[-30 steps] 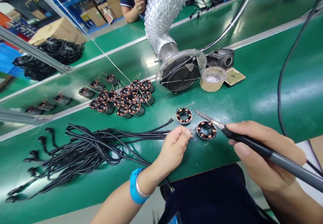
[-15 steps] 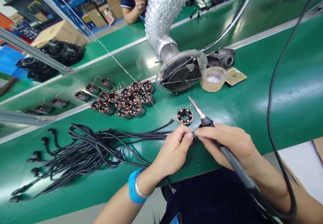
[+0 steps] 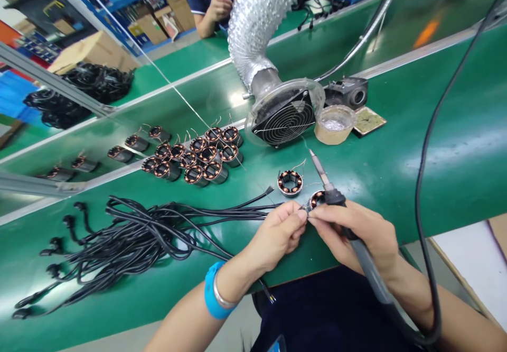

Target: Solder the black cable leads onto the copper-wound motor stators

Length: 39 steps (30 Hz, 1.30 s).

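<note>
My right hand is closed round a soldering iron, its tip pointing up and away from me with a wisp of smoke above it. The thumb and forefinger of that hand also meet my left fingertips. Pinched closed, my left hand grips a thin wire, mostly hidden by the fingers. Just beyond them sits a copper-wound stator, partly covered by the iron. Another stator stands to its left with thin leads sticking up. Black power cables run up to my left hand.
Several wound stators stand grouped at the back left. A fume-extractor fan on a foil duct stands behind my hands, beside a small round pot and a square pad. Opposite, a person's hand shows.
My right hand and the iron have shifted slightly right and down, uncovering more of the near stator. My left hand has moved a little right, still pinching.
</note>
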Motion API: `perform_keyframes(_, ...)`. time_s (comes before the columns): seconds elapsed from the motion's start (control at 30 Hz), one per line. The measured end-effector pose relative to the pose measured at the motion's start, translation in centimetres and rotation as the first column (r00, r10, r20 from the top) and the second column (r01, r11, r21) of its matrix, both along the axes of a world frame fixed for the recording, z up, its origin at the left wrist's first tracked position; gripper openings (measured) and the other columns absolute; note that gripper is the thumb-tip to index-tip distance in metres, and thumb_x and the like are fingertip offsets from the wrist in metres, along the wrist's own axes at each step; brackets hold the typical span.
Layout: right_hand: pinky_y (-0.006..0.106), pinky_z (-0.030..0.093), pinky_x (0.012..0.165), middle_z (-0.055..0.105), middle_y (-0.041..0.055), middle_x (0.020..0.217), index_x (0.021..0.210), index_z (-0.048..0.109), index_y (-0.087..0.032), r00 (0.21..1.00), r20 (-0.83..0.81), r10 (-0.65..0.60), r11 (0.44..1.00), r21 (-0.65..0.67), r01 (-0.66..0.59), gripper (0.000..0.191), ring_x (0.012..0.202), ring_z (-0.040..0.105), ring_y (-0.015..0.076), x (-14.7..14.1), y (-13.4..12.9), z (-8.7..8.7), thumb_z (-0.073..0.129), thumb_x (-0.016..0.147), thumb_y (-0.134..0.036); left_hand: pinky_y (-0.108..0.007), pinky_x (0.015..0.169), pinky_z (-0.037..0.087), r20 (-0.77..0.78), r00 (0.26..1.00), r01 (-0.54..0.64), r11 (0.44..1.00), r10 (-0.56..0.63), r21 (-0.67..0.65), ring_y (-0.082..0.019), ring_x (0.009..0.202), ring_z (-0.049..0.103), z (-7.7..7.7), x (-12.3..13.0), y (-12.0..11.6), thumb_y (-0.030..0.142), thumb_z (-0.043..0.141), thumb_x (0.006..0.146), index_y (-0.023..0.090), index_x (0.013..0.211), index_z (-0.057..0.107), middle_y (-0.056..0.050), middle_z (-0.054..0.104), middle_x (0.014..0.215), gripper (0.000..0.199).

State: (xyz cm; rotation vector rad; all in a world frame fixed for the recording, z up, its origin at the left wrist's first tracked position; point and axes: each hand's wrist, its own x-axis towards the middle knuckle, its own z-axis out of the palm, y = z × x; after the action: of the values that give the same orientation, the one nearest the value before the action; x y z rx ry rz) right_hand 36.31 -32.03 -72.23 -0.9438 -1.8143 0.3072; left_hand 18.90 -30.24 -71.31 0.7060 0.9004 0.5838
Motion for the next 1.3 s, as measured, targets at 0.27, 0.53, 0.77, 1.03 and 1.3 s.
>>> perform_keyframes(0.27,0.031,0.059,0.07,0.073,0.0015,0.088,0.11,0.062,-0.025,0.998,-0.028,0.063,0.994,-0.084,-0.065,0.032,0.079,0.07,0.0174,1.4,0.4,-0.9,0.068,0.084,-0.006,-0.015,0.037,0.015,-0.055,0.996,-0.066,0.995,0.07,0.072,-0.001,0.038,0.02,-0.1,0.5,-0.4,0.058,0.072,0.076,0.02,0.07,0.04,0.012,0.036,0.049,0.05)
perform_keyframes(0.53,0.027,0.058,0.063,0.074,0.0021,0.092,0.109,0.065,-0.024,0.995,-0.083,-0.063,0.996,-0.07,0.057,0.025,0.066,0.065,0.0129,0.2,1.2,-1.6,0.067,0.088,-0.011,-0.017,0.038,0.016,-0.106,0.973,-0.19,0.974,0.203,0.126,-0.002,0.039,0.019,-0.4,1.2,-0.8,0.06,0.069,0.079,0.02,0.071,0.039,0.012,0.034,0.05,0.05)
perform_keyframes(0.77,0.029,0.059,0.073,0.074,0.0041,0.101,0.115,0.065,-0.023,0.999,-0.044,-0.012,0.994,-0.107,0.008,0.03,0.082,0.069,0.016,1.1,0.4,-1.1,0.064,0.088,-0.008,-0.017,0.039,0.018,-0.16,0.96,-0.204,0.966,0.228,0.157,-0.002,0.04,0.021,-0.3,1.7,-0.9,0.057,0.069,0.08,0.02,0.07,0.04,0.012,0.034,0.05,0.048)
perform_keyframes(1.03,0.028,0.049,0.053,0.068,0.0027,0.083,0.122,0.067,-0.023,0.994,-0.099,-0.035,0.99,-0.137,0.022,0.037,0.065,0.061,0.0147,3.0,-2.0,2.4,0.059,0.087,-0.012,-0.018,0.04,0.018,-0.207,0.954,-0.184,0.967,0.219,0.177,-0.003,0.041,0.022,-0.3,1.6,-0.8,0.055,0.068,0.081,0.02,0.069,0.04,0.011,0.035,0.051,0.046)
perform_keyframes(1.3,0.026,0.042,0.046,0.064,0.0011,0.074,0.103,0.067,-0.02,0.994,-0.06,-0.093,0.979,-0.188,0.08,0.019,0.057,0.058,0.0126,3.3,-2.8,2.9,0.059,0.087,-0.015,-0.019,0.044,0.02,-0.245,0.944,-0.159,0.957,0.219,0.244,-0.004,0.046,0.023,-0.8,1.3,-1.0,0.056,0.066,0.084,0.02,0.07,0.041,0.01,0.034,0.053,0.046)
